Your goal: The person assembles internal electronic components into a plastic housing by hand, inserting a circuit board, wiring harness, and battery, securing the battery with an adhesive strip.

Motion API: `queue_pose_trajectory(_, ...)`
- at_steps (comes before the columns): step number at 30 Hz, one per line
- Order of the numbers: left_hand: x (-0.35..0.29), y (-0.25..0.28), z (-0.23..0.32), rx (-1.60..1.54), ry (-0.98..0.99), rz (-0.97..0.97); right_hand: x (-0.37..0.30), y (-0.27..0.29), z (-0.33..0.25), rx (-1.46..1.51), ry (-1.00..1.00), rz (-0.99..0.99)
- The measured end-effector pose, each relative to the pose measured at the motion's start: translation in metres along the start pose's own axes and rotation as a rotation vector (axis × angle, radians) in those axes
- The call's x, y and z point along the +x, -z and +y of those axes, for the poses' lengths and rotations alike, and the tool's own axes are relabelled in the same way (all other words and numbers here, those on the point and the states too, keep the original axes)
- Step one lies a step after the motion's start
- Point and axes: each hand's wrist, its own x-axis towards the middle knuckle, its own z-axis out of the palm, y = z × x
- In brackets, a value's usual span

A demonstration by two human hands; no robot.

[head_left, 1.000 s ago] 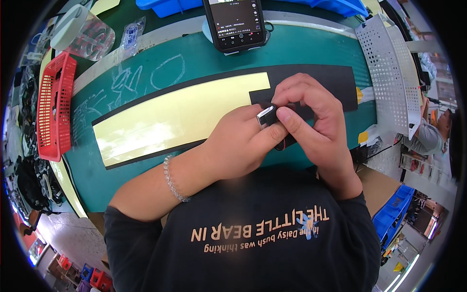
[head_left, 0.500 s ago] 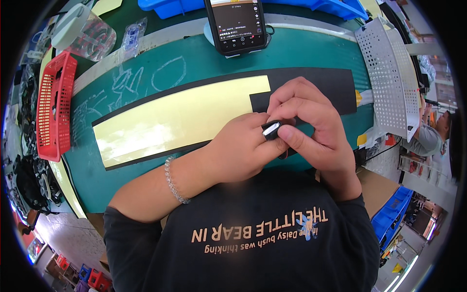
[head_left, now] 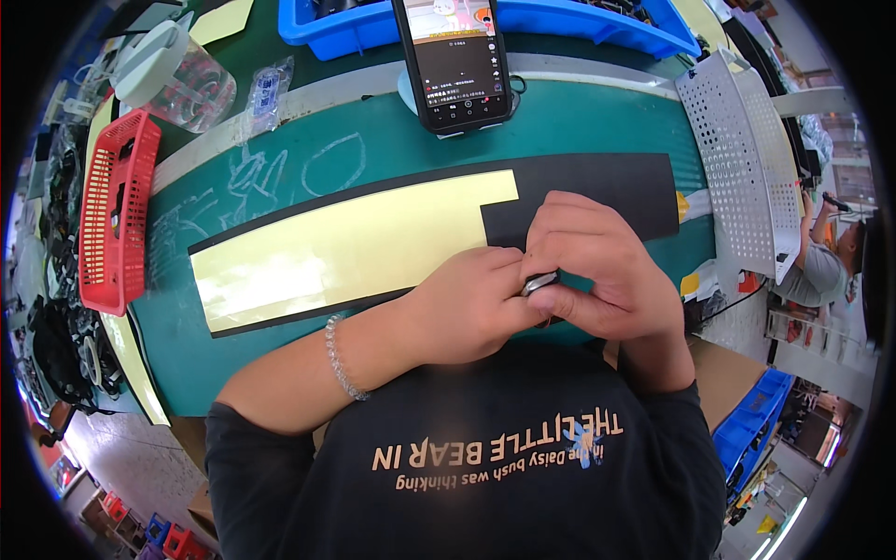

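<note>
Both my hands meet at the bench's near edge, around a small black part with a shiny silver face (head_left: pixel 539 282); its exact kind I cannot make out. My left hand (head_left: pixel 471 303), below a clear bead bracelet, is closed on it from the left. The fingers of my right hand (head_left: pixel 602 271) curl over it in a pinch, thumb along its right side. Much of the part is hidden by the fingers. Just beyond the hands lies a long black mat (head_left: pixel 597 182) with a pale yellow sheet (head_left: pixel 355 243) on its left portion.
A phone (head_left: pixel 457 70) stands at the far middle, before a blue bin (head_left: pixel 359 37). At left are a red basket (head_left: pixel 117 215) and a clear jug (head_left: pixel 191 93). A perforated metal tray (head_left: pixel 742 168) stands at right; a co-worker (head_left: pixel 826 266) is beyond it.
The hands sit a little lower in view, still together. The small part has turned, showing less of its silver face. The bench scene has shifted slightly downward with the view.
</note>
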Motion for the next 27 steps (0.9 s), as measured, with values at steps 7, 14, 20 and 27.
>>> queue_pose_trajectory(7,0.013,0.018,0.011,-0.290,0.459,0.001,-0.010,-0.012,0.013,0.213,-0.121,0.516)
queue_pose_trajectory(14,-0.002,0.006,0.001,-0.298,0.584,0.254,-0.020,-0.011,0.023,0.103,-0.192,0.502)
queue_pose_trajectory(20,0.006,0.017,-0.002,-0.409,0.820,0.269,-0.023,-0.008,0.025,0.007,-0.185,0.390)
queue_pose_trajectory(27,0.005,0.014,-0.012,-0.289,0.603,0.369,-0.011,-0.021,0.019,0.094,-0.337,0.244)
